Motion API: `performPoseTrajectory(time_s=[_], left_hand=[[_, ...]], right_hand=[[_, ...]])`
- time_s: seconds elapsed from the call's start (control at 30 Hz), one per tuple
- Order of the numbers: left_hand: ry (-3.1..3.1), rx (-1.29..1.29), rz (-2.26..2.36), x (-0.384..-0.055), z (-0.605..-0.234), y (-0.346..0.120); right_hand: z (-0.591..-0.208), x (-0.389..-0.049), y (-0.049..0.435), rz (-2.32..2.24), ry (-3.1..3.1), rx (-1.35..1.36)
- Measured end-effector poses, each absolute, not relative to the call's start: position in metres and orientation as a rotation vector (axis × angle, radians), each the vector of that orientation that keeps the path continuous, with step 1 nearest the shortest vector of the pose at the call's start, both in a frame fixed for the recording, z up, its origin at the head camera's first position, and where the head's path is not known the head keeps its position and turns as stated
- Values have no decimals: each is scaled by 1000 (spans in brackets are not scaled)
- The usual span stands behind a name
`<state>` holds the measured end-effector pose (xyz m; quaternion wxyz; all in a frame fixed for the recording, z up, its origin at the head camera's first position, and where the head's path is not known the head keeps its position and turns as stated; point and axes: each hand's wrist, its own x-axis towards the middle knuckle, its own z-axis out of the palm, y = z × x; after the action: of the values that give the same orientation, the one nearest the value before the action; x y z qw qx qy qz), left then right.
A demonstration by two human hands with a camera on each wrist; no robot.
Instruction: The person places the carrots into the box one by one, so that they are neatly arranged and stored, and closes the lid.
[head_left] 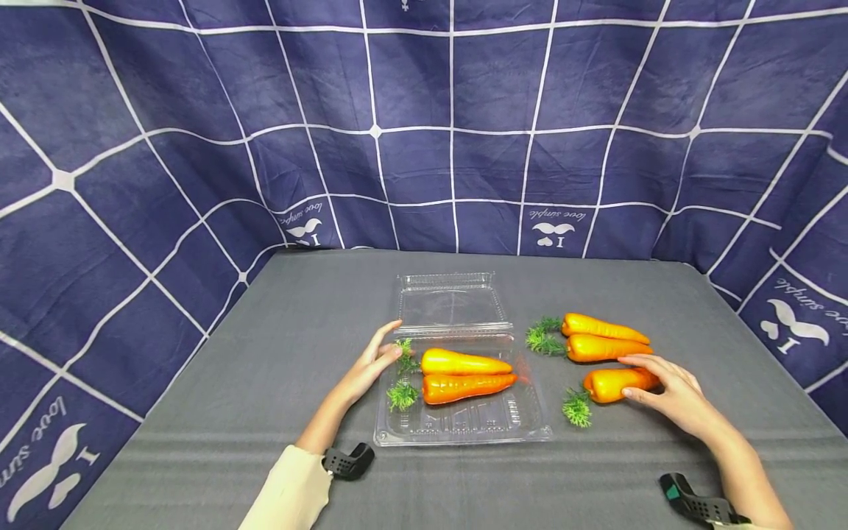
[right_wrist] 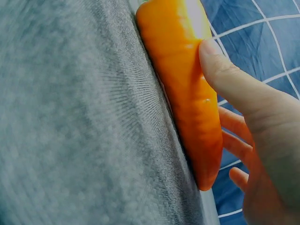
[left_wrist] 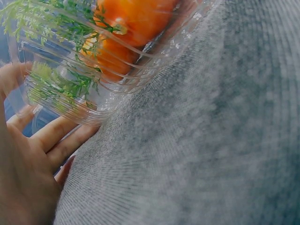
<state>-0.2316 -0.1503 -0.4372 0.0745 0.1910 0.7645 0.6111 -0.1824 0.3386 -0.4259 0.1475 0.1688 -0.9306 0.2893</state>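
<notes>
My left hand rests at the left side of a clear plastic clamshell box, its fingers fairly straight against the wall. In the left wrist view, those fingers lie along the ridged plastic. Two carrots with green tops, one yellow-orange and one deeper orange, lie side by side in the box. To the right, my right hand grips an orange carrot lying on the cloth. Its thumb presses the near side, while the other fingers are partly hidden behind the carrot.
Two more carrots, an upper one and a lower one, lie together just beyond my right hand. The box's lid is folded back, away from me. Grey cloth covers the table; a blue checked curtain hangs behind.
</notes>
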Motion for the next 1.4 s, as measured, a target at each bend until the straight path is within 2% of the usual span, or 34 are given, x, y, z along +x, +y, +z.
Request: performPoseTrajectory(time_s=[0.9,1.27,1.4], left_hand=[[2244,583,1860,-227,-428,-150],[2277,608,1852,-231,-437,-152],[2266,599,1847,-226,-428,-150]], right_hand=[[-436,-183,342,764,-2697,527],[-432,-178,340,692,-2783,502],[-431,-176,341,704,-2801,487]])
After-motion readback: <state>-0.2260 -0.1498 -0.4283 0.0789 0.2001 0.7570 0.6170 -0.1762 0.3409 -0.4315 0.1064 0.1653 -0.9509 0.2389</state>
